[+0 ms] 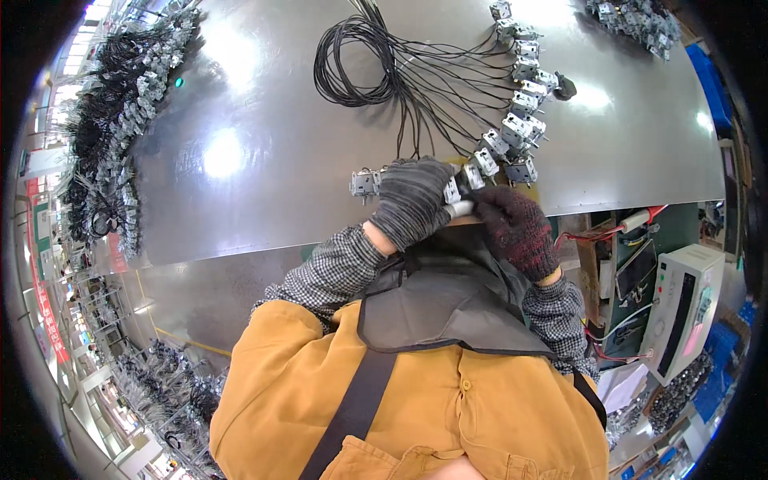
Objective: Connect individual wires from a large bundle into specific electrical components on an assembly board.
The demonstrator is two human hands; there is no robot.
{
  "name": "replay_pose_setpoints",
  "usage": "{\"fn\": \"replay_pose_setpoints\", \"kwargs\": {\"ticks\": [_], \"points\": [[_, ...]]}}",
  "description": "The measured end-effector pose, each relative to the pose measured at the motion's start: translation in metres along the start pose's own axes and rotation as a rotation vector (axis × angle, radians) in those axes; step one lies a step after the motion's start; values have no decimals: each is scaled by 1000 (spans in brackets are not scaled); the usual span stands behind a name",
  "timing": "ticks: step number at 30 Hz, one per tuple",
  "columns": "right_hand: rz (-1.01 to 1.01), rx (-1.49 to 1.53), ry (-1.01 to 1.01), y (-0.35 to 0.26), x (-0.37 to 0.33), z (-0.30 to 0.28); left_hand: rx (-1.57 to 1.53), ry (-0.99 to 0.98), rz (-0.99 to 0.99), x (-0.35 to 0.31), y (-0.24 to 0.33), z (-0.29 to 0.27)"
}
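Observation:
My left hand (pixel 412 200), in a grey striped knit glove, is closed at the table's front edge. My right hand (pixel 516 232), in a dark red and black glove, is closed just right of it, fingertips pinched together. Between them shows a short white rounded piece (pixel 459 210); whether it is held or covers a fingertip, I cannot tell. A small metal block (pixel 452 190) sits right by the left fingers. Several like metal blocks (pixel 516 128) with thin pins curve away up the table, joined to black cables (pixel 432 72). Another metal block (pixel 365 184) lies left of my left hand.
The shiny metal table (pixel 264 176) carries a long heap of cabled blocks (pixel 128 120) at left and another pile (pixel 636 24) at far right. A white instrument box (pixel 684 312) with red leads stands at lower right. A blue bin (pixel 708 84) is beyond the right edge.

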State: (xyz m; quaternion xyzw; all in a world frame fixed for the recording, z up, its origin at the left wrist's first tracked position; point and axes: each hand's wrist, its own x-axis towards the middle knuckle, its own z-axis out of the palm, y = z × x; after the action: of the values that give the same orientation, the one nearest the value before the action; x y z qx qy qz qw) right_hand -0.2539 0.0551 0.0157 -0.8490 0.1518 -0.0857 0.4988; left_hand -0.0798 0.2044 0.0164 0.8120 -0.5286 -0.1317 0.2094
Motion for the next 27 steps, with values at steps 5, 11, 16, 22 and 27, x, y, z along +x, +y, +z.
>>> {"fn": "replay_pose_setpoints", "kwargs": {"ticks": [5,11,16,22,27], "points": [[-69,-225,184,0,14,-2,-468,81,-47,10,-23,8],[-62,-333,250,2,15,-11,-386,49,-2,16,-9,12],[-58,-293,173,-13,7,-17,-164,45,87,20,-6,17],[-139,-397,74,-27,13,-22,-75,47,66,21,3,18],[-136,-500,19,-27,12,-21,-26,37,70,22,4,18]]}}
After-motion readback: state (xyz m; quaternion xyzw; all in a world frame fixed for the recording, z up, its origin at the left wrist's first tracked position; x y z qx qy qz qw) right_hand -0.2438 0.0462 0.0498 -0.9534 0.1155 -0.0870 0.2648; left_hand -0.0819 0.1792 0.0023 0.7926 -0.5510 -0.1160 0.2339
